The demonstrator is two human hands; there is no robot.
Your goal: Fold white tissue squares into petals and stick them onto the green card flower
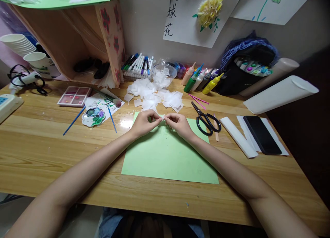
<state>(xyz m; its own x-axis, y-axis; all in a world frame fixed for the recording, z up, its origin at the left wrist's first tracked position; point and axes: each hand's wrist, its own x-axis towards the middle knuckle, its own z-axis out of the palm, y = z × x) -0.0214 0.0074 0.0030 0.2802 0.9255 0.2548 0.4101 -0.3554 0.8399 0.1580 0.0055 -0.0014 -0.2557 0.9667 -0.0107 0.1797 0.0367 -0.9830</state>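
Note:
My left hand (pixel 144 122) and my right hand (pixel 179 123) meet over the far edge of a light green paper sheet (pixel 167 155) on the wooden desk (pixel 51 152). Both hands pinch a small piece of white tissue paper (pixel 163 118) between their fingertips. Just beyond them lies a loose pile of white tissue squares (pixel 154 95). A clear bowl (pixel 164 74) with more tissue stands behind the pile.
Black scissors (pixel 206 120) and pink sticks (pixel 199 100) lie to the right, then white paper strips (pixel 238 136) and a black phone (pixel 261 134). Paint bottles (pixel 199 80) and markers (pixel 139 64) line the back. A palette (pixel 94 116), brushes (pixel 74 120) and paper cups (pixel 23 47) sit left.

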